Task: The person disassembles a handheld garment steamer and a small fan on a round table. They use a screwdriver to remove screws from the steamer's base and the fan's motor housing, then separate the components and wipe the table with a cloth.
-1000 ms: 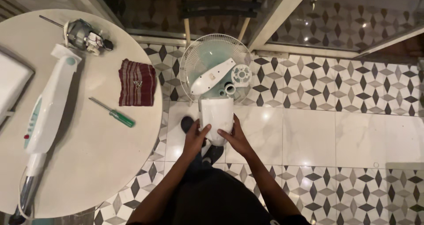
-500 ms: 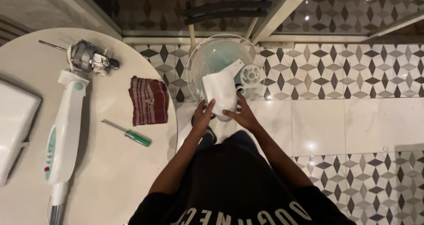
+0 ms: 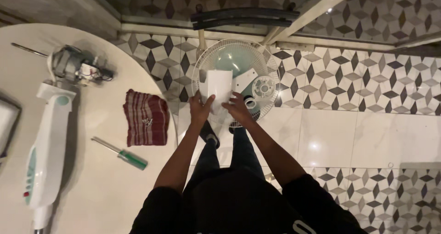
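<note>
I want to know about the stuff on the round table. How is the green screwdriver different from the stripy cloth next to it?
The screwdriver is thin, hard and long, lying slanted; the cloth is wide, soft and folded flat. The screwdriver has a green handle and a shiny metal shaft; the cloth is dark red with pale stripes. A few small metal bits sit on the cloth, nothing on the screwdriver. Both lie on the white table, untouched by either hand.

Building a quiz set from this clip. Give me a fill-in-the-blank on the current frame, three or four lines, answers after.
1. Both hands, left hand and right hand, hold a ____ plastic cover.
2. The fan guard lies on the tiled ____.
3. The screwdriver on the round table has a ____ handle.
4. Small screws rest on the striped ____.

Missing words: white; floor; green; cloth
</note>
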